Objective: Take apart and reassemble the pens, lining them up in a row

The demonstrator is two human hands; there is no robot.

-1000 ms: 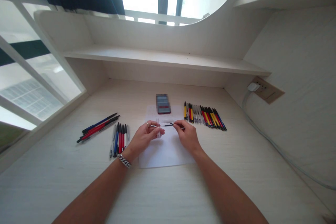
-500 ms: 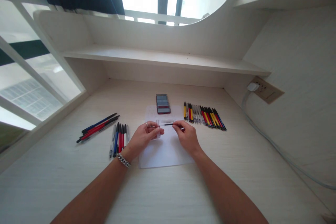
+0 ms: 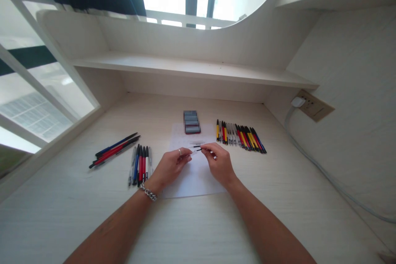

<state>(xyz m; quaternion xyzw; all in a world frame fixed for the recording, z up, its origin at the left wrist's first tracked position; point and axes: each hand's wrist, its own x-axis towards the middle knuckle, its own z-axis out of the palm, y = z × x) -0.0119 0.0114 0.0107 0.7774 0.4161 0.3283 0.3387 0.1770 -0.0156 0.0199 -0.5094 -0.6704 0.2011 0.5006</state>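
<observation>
Both hands meet above a sheet of white paper [image 3: 194,181] on a pale table [image 3: 192,231]. The left hand [image 3: 173,166], with a ring [image 3: 180,152] on one finger and a bracelet [image 3: 148,193] at the wrist, pinches a clear tube [image 3: 194,152] between thumb and fingers, the grip closed on it. The right hand [image 3: 220,161] has its thumb and forefinger drawn together on a thin black rod [image 3: 199,149], whose free end points toward the tube; whether the two touch cannot be told. Just beyond the rod shows another dark piece [image 3: 196,146], too small to identify.

A phone [image 3: 192,122] lies at the far edge of the paper. To its right, pens in black, yellow, red, blue and clear form a row [image 3: 243,137]. Near the left wrist lies a shorter row [image 3: 143,165], and farther left a slanted group [image 3: 114,152] of red, blue and black pens. Behind runs a shelf [image 3: 192,71]; at right, a plug [image 3: 298,102] with a pale cable [image 3: 286,121] sits in a wall socket [image 3: 317,107].
</observation>
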